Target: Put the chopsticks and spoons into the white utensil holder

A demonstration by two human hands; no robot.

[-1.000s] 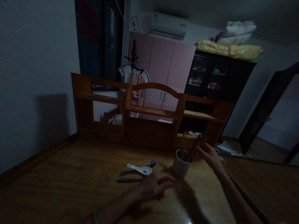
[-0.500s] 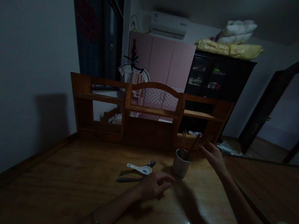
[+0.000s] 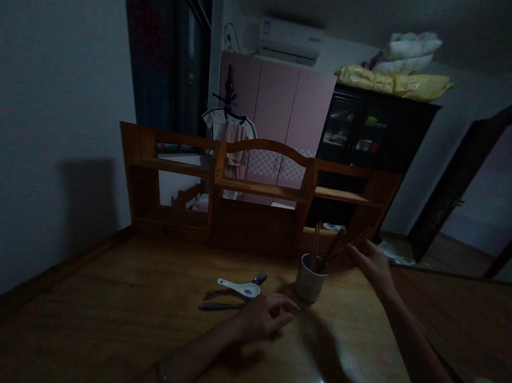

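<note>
A grey cup (image 3: 310,281) stands on the table with several thin sticks, seemingly chopsticks (image 3: 316,244), upright or leaning in it. To its right, my right hand (image 3: 371,269) is raised, with thumb and fingers pinched on thin wooden chopsticks, dim and blurred against the shelf. My left hand (image 3: 268,318) hovers low over the table in front of the cup, fingers loosely bent and apart, holding nothing. Beside it lie a white ceramic spoon (image 3: 239,287) with a blue pattern, a metal spoon (image 3: 259,279) partly under it, and a grey-handled utensil (image 3: 218,307) whose far end my left hand hides.
A wooden shelf unit (image 3: 253,229) rises along the table's back edge, behind the cup. The white wall (image 3: 50,144) borders the table (image 3: 100,321) on the left. Beyond are a pink wardrobe (image 3: 274,106), a black cabinet (image 3: 409,137) and an open door (image 3: 451,186).
My right hand has shifted slightly to the right, away from the cup, with the chopsticks. My left hand and the spoons stay where they were.
</note>
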